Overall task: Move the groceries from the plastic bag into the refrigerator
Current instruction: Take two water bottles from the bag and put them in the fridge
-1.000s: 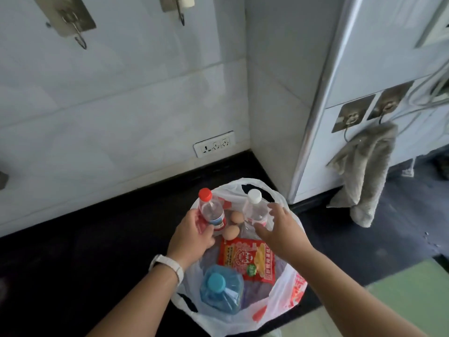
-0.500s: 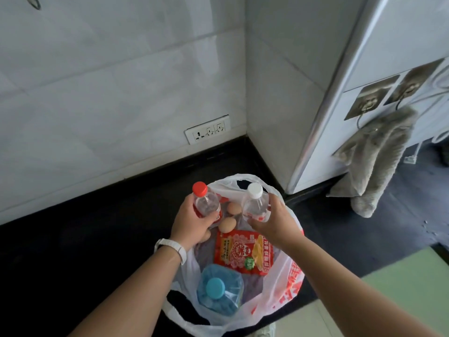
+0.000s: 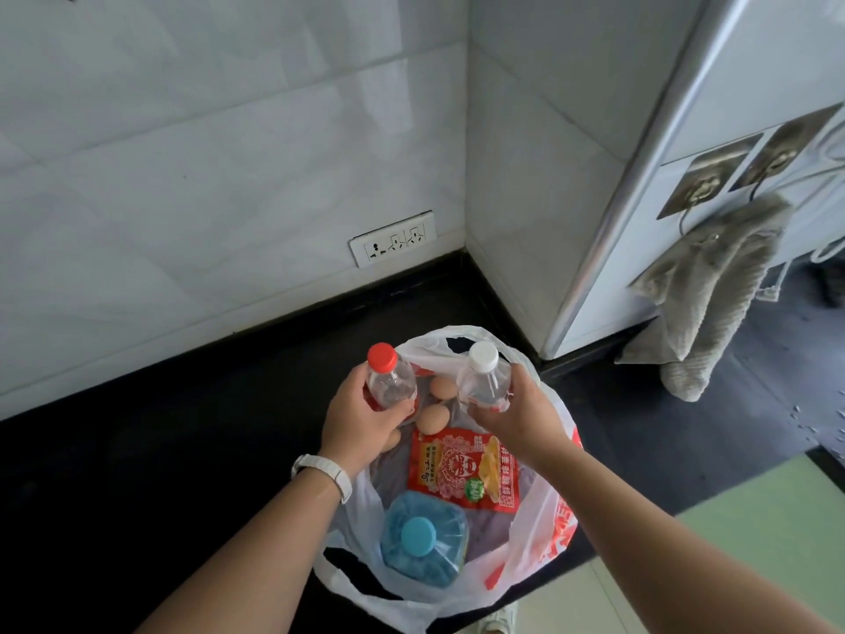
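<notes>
A white plastic bag [image 3: 544,533] lies open on the black counter. My left hand [image 3: 361,418] grips a clear bottle with a red cap [image 3: 388,382] at the bag's far left. My right hand [image 3: 521,414] grips a clear bottle with a white cap [image 3: 484,379] at the far right. Between the two bottles lie two brown eggs [image 3: 434,404]. Below them a red snack packet [image 3: 464,471] lies flat. A blue-capped water jug [image 3: 423,537] stands at the bag's near end. The white refrigerator [image 3: 713,130] stands to the right, its door shut.
The black counter [image 3: 160,450] runs along a white tiled wall with a power socket [image 3: 393,237]. Two metal hooks [image 3: 731,171] are stuck on the refrigerator side, and a grey towel [image 3: 713,290] hangs from one. A pale green surface [image 3: 754,533] lies at the lower right.
My right hand has closed round the white-capped bottle. Both bottles have risen a little out of the bag. The camera has tilted down.
</notes>
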A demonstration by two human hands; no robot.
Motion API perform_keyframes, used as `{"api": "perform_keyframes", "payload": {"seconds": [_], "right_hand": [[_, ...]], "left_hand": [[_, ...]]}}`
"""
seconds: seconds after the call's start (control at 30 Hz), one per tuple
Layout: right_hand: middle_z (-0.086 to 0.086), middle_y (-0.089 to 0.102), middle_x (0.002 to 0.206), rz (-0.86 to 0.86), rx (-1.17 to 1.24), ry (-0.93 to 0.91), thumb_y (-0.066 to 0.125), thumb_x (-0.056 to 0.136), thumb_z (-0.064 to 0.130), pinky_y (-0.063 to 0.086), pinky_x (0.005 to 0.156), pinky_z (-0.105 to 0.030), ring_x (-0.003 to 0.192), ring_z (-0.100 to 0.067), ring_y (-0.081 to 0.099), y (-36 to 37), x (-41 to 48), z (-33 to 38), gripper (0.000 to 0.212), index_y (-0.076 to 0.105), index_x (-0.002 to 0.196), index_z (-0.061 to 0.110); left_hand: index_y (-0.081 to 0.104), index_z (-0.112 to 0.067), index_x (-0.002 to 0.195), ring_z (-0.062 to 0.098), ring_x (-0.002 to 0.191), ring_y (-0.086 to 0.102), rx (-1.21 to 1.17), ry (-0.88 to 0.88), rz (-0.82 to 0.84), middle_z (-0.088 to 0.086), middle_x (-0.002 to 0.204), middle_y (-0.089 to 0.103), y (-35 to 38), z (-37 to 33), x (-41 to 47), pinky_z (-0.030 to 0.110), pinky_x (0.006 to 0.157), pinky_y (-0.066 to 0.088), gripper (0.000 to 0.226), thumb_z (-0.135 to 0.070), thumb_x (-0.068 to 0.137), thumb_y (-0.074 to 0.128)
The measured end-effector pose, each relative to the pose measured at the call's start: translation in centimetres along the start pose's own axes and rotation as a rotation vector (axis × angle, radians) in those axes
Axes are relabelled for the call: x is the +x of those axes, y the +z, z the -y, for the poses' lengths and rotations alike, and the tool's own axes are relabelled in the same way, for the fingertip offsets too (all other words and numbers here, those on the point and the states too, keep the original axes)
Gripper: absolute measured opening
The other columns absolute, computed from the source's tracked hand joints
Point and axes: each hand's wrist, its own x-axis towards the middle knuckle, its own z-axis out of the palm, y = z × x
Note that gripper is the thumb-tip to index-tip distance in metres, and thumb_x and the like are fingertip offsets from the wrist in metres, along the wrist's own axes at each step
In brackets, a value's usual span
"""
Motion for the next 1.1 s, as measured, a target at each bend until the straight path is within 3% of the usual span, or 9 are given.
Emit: {"api": "perform_keyframes", "payload": {"seconds": [0.2,0.37,0.47,0.67,0.8,0.9,1.0,1.1], "right_hand": [[0.013,0.058,0.106,-0.041,-0.004,-0.043,0.077,0.080,0.043,0.039,0.057,-0.014,0.082,-0.004,0.055,-0.9,-2.2,1.6,0.056,0.044,0.123,0.028],[0.015,0.052,0.112,-0.088,0.039,-0.124,0.078,0.079,0.042,0.040,0.067,-0.016,0.097,-0.009,0.053,-1.8,-4.2,4.3,0.062,0.044,0.130,0.027],[0.017,0.057,0.106,-0.126,0.080,-0.181,0.080,0.076,0.042,0.046,0.072,-0.022,0.097,-0.009,0.059,-2.3,-5.3,5.7,0.055,0.046,0.118,0.031],[0.017,0.063,0.100,-0.188,0.180,-0.313,0.082,0.073,0.045,0.053,0.076,-0.026,0.090,-0.002,0.063,-3.2,-7.9,8.9,0.051,0.046,0.108,0.036],[0.014,0.066,0.101,-0.170,0.210,-0.418,0.081,0.074,0.046,0.052,0.074,-0.021,0.089,-0.001,0.065,-3.6,-9.4,11.3,0.051,0.047,0.111,0.037],[0.011,0.066,0.100,-0.157,0.243,-0.485,0.081,0.074,0.047,0.055,0.076,-0.026,0.088,-0.003,0.066,-3.9,-10.0,12.8,0.052,0.050,0.113,0.030],[0.008,0.066,0.100,-0.100,0.287,-0.536,0.080,0.073,0.048,0.057,0.080,-0.032,0.089,-0.006,0.066,-4.1,-10.4,14.0,0.055,0.051,0.114,0.027],[0.009,0.065,0.100,-0.006,0.321,-0.579,0.081,0.074,0.043,0.055,0.077,-0.027,0.089,-0.005,0.066,-4.3,-10.6,14.8,0.054,0.050,0.116,0.026]], "left_hand": [[0.058,-0.038,0.108,0.000,0.095,0.064,-0.056,0.098,-0.022,-0.016,0.104,0.066,-2.8,-0.8,-1.1,0.029,0.083,0.056,0.043,-0.032,0.074,0.084],[0.059,-0.042,0.105,-0.005,0.094,0.064,-0.114,0.197,-0.042,-0.020,0.101,0.067,-5.3,-2.3,-2.6,0.031,0.083,0.057,0.041,-0.035,0.074,0.084],[0.058,-0.051,0.101,-0.002,0.095,0.065,-0.153,0.253,-0.072,-0.024,0.102,0.067,-6.7,-3.2,-3.5,0.034,0.084,0.057,0.044,-0.034,0.072,0.086],[0.059,-0.031,0.104,0.007,0.092,0.068,-0.248,0.361,-0.100,-0.009,0.099,0.069,-9.4,-5.3,-5.9,0.042,0.082,0.059,0.047,-0.046,0.066,0.080],[0.059,-0.026,0.102,0.016,0.089,0.069,-0.301,0.375,-0.151,-0.003,0.096,0.070,-10.9,-6.5,-7.8,0.049,0.080,0.059,0.047,-0.046,0.065,0.080],[0.061,-0.026,0.099,0.014,0.087,0.070,-0.345,0.362,-0.213,-0.004,0.093,0.071,-11.8,-7.5,-9.4,0.041,0.079,0.060,0.044,-0.041,0.063,0.080],[0.062,-0.023,0.101,0.008,0.087,0.070,-0.374,0.345,-0.268,-0.009,0.094,0.071,-12.6,-8.3,-11.1,0.030,0.075,0.057,0.037,-0.023,0.071,0.084],[0.062,-0.022,0.106,0.008,0.091,0.070,-0.404,0.303,-0.335,-0.010,0.097,0.072,-13.1,-8.7,-12.9,0.029,0.078,0.057,0.039,-0.021,0.073,0.083]]}}
